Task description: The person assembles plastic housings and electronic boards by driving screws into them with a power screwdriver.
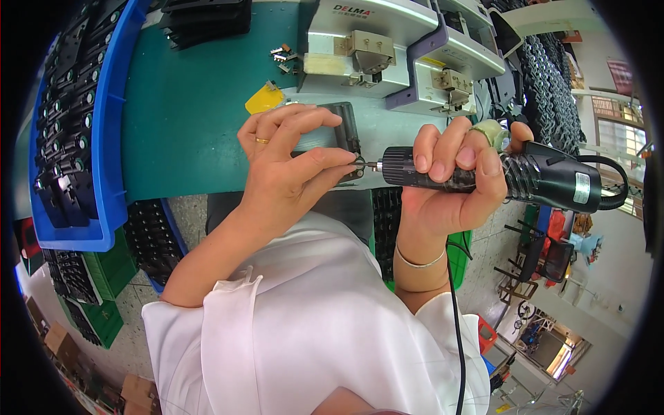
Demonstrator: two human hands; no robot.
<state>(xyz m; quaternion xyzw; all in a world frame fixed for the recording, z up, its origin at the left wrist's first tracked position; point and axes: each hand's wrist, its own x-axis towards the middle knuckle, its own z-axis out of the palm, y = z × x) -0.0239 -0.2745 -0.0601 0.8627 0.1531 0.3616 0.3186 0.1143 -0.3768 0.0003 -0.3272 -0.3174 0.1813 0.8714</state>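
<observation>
My right hand (453, 159) is wrapped round a black corded electric screwdriver (553, 178), held level with its bit pointing left. A green wrap (490, 131) covers part of one finger on that hand. My left hand (290, 149) meets the screwdriver's bit (372, 165) with thumb and a finger pinched together at its tip. Whatever sits in that pinch is too small to make out. The other fingers of the left hand are curled above, one with a ring. Just behind the fingertips, a dark part (344, 124) lies on the bench, partly hidden by my hand.
Two screw-feeder machines (373, 55) stand at the bench's back. A blue crate (114, 138) of black parts is at the left. A yellow piece (264, 99), some small metal pieces (282, 58) and stacked black plates (206, 22) lie on the green mat (187, 124).
</observation>
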